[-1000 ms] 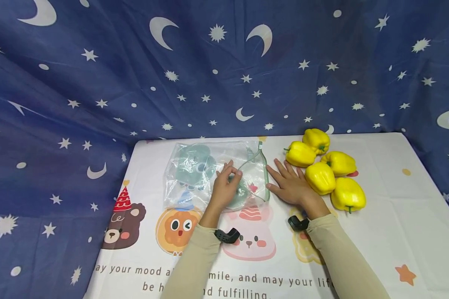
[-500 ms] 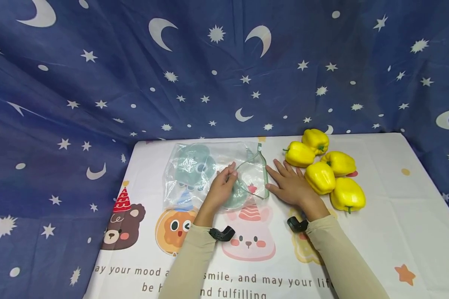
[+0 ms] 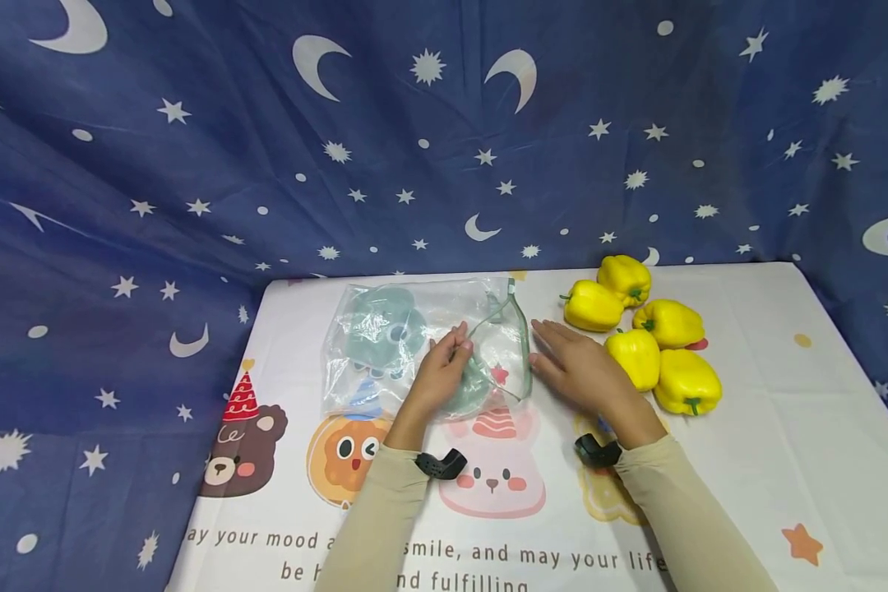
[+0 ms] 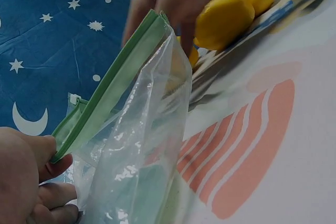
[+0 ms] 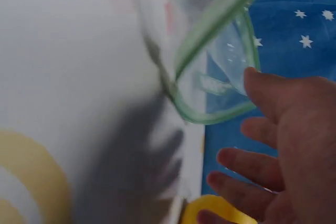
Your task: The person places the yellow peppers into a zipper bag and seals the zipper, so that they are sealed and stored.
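Observation:
A clear plastic zip bag [image 3: 385,337] with a green zip edge [image 4: 107,85] and a pale green cartoon print lies on the table, its mouth spread apart toward the right. My left hand [image 3: 438,374] pinches the upper lip of that mouth between thumb and fingers, lifting it in the left wrist view. Just right of the lower lip, my right hand [image 3: 580,370] has its fingers extended and holds nothing. In the right wrist view its thumb [image 5: 262,87] overlaps the green rim. Several yellow bell peppers [image 3: 634,359] cluster close behind the right hand.
The table [image 3: 777,395] wears a white cloth printed with cartoon animals and lettering. A dark blue curtain [image 3: 429,164] with moons and stars stands along the back and left. Black wrist-worn devices [image 3: 441,464] sit on both sleeves.
My left hand has shifted slightly left and keeps raising the bag's lip. The right hand has turned from lying flat on the table, and the nearest peppers have shifted slightly.

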A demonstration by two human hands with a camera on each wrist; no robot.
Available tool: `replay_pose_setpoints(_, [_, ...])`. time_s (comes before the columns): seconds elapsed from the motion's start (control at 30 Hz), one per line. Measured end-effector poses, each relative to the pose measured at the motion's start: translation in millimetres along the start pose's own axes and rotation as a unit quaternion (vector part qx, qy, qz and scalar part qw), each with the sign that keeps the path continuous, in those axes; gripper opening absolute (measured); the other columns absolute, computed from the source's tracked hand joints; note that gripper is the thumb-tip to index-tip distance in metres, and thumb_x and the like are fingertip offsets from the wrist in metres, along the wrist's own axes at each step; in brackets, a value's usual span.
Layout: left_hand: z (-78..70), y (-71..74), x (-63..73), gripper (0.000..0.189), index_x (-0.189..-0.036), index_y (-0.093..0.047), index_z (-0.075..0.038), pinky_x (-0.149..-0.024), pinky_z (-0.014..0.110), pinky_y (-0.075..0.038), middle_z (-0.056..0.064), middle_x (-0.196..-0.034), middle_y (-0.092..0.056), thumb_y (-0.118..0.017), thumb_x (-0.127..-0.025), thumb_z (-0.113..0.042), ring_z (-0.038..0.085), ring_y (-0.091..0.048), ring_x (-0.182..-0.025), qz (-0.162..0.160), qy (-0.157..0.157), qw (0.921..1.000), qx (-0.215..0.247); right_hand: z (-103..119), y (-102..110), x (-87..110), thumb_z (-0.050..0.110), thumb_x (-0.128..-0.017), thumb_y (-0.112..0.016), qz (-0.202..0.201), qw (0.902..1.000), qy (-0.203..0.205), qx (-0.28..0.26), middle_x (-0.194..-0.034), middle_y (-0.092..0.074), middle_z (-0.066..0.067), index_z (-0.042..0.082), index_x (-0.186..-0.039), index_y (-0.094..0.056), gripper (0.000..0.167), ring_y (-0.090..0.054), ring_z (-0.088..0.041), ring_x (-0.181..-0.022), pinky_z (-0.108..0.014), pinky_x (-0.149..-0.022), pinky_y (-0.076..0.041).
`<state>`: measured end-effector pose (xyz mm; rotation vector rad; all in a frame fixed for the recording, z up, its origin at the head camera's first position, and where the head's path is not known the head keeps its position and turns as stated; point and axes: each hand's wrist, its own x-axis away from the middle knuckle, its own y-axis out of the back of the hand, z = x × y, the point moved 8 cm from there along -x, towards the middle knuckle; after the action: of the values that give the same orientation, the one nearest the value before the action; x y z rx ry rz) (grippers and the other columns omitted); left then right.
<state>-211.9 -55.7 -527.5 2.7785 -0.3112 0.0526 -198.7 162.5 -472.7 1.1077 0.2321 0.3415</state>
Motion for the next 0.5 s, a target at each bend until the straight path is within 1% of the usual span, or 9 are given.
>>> replay_pose_setpoints(0.03, [0.4, 0.1, 0.0, 0.03, -0.113, -0.061, -0.009, -0.129, 0.037, 0.006, -0.003, -0.161, -0.04, -0.046, -0.109, -0.036, 0.015, -0.026, -0.155, -0.001, 0.002, 1.0, -0.002, 1, 7, 0.2, 0.041, -0.102, -0.06, -0.021, 0.9998, 0.006, 0.004, -0.15, -0.054, -0.019, 0.01, -0.153, -0.045, 0.062, -0.053, -0.039, -0.138, -0.056, -0.113, -0.042])
replay_pose_setpoints(0.1, [0.7, 0.1, 0.0, 0.031, -0.116, -0.061, -0.009, -0.129, 0.037, 0.006, -0.004, -0.161, -0.04, -0.046, -0.109, -0.036, 0.014, -0.026, -0.155, -0.002, 0.004, 1.0, -0.005, 2, 19, 1.4, 0.039, -0.101, -0.063, -0.062, 0.998, 0.011, 0.006, -0.143, -0.061, -0.02, 0.008, -0.15, -0.05, 0.059, -0.06, -0.039, -0.13, -0.055, -0.109, -0.047])
replay_pose_setpoints(0.17, [0.3, -0.1, 0.2, 0.031, -0.116, -0.062, -0.01, -0.129, 0.036, 0.006, -0.004, -0.161, -0.04, -0.046, -0.109, -0.036, 0.014, -0.026, -0.155, -0.002, 0.005, 1.0, -0.006, 1, 31, 3.5, 0.037, -0.1, -0.065, -0.098, 0.9951, 0.008, 0.011, -0.137, -0.065, -0.02, 0.007, -0.146, -0.054, 0.056, -0.064, -0.039, -0.124, -0.055, -0.105, -0.049])
replay_pose_setpoints(0.3, [-1.2, -0.6, 0.5, 0.028, -0.109, -0.06, -0.012, -0.129, 0.036, 0.006, -0.003, -0.161, -0.04, -0.047, -0.109, -0.036, 0.015, -0.026, -0.156, 0.001, 0.004, 1.0, -0.001, -6, 51, 9.1, 0.035, -0.097, -0.07, -0.16, 0.987, -0.002, 0.02, -0.129, -0.07, -0.02, 0.007, -0.14, -0.061, 0.052, -0.067, -0.04, -0.116, -0.056, -0.098, -0.053])
replay_pose_setpoints(0.4, [-1.6, -0.6, 0.6, 0.026, -0.106, -0.058, -0.013, -0.129, 0.037, 0.007, -0.002, -0.161, -0.041, -0.047, -0.109, -0.036, 0.015, -0.026, -0.156, 0.001, 0.004, 1.0, 0.001, -13, 63, 11.6, 0.034, -0.094, -0.074, -0.195, 0.9803, -0.008, 0.03, -0.125, -0.071, -0.02, 0.006, -0.137, -0.064, 0.052, -0.068, -0.041, -0.113, -0.057, -0.096, -0.053])
replay_pose_setpoints(0.5, [-1.1, -0.1, 0.5, 0.026, -0.105, -0.058, -0.014, -0.129, 0.037, 0.007, -0.002, -0.161, -0.041, -0.047, -0.109, -0.037, 0.015, -0.026, -0.156, 0.0, 0.004, 1.0, 0.001, -21, 72, 11.7, 0.034, -0.092, -0.077, -0.21, 0.9767, -0.024, 0.038, -0.124, -0.071, -0.022, 0.005, -0.134, -0.065, 0.053, -0.065, -0.042, -0.115, -0.059, -0.096, -0.052])
